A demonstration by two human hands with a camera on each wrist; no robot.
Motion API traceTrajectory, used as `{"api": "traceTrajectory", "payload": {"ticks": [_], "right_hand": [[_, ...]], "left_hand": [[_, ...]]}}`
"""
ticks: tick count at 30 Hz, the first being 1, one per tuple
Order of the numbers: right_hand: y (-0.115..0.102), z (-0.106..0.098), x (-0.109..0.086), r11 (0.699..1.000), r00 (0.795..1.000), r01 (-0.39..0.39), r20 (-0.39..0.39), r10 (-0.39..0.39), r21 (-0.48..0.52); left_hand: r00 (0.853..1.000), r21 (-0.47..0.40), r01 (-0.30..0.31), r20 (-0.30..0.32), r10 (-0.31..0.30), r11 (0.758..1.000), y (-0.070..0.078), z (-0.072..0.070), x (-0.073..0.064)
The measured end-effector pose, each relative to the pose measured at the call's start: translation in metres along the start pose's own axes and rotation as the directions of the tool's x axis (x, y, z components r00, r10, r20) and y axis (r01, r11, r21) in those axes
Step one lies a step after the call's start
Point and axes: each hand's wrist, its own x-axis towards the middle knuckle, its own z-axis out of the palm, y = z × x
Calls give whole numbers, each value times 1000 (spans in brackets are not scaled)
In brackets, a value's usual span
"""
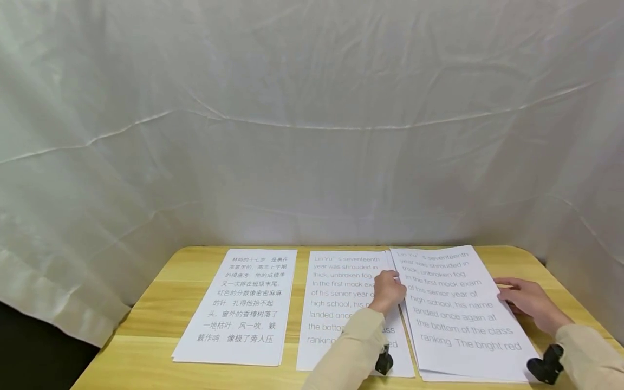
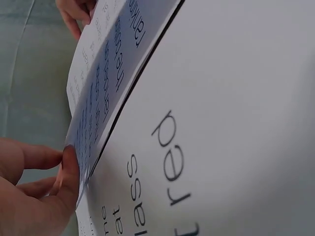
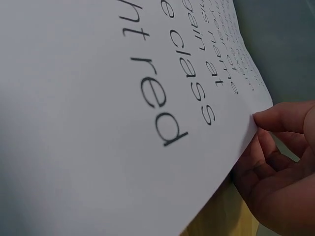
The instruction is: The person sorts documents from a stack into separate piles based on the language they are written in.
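A printed English sheet point(image 1: 453, 314) lies tilted on top of the right-hand pile of paper. My left hand point(image 1: 389, 291) pinches its left edge between thumb and fingers; in the left wrist view that edge of the sheet point(image 2: 118, 69) is lifted. Opposite, my right hand point(image 1: 528, 303) pinches the right edge, thumb on top and fingers curled beneath, as the right wrist view shows on the paper point(image 3: 108, 162). Under my left forearm lies the middle pile of English sheets point(image 1: 336, 314), partly hidden by the sleeve.
A pile of sheets printed in Chinese point(image 1: 239, 309) lies on the left of the wooden table point(image 1: 141, 311). Pale grey cloth point(image 1: 312, 179) hangs behind the table and at both sides. A black wrist device point(image 1: 546, 365) sits by my right cuff.
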Motion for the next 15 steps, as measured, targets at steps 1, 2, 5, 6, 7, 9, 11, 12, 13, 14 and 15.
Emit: {"api": "traceTrajectory", "payload": {"ticks": [1, 2, 5, 6, 7, 9, 11, 12, 13, 14, 15], "right_hand": [[0, 0, 0, 1000, 1000, 0, 1, 0, -2], [0, 0, 0, 1000, 1000, -1, 2, 1, -1], [1, 0, 1, 1000, 1000, 2, -4, -2, 0], [2, -1, 1, 1000, 1000, 4, -6, -4, 2], [2, -1, 2, 1000, 1000, 1, -7, -1, 3], [3, -1, 3, 1000, 1000, 4, -11, -4, 3], [5, -1, 5, 1000, 1000, 4, -13, -4, -1], [6, 0, 6, 1000, 1000, 3, -14, -4, -4], [7, 0, 6, 1000, 1000, 1, -15, -1, -5], [8, 0, 8, 1000, 1000, 1, -18, -1, -7], [9, 1, 8, 1000, 1000, -4, -20, 4, -11]], "left_hand": [[1000, 4, 1, 1, -1, 1000, 0, 0, 0], [1000, 8, 2, 4, -2, 1000, 1, 0, -1], [1000, 18, -3, 1, 3, 1000, 1, 0, -2], [1000, 19, -5, 2, 5, 1000, 0, 0, -2], [1000, 18, -6, 0, 6, 1000, 0, 0, -2], [1000, 21, -11, -3, 11, 1000, 0, 0, -2], [1000, 24, -15, -5, 15, 1000, 1, 0, -3], [1000, 24, -17, -6, 17, 1000, 1, -1, -3], [1000, 24, -16, -7, 16, 1000, 1, -1, -3], [1000, 24, -16, -6, 16, 1000, 1, -2, -3], [1000, 12, -9, 2, 9, 1000, 2, -2, -4]]}}
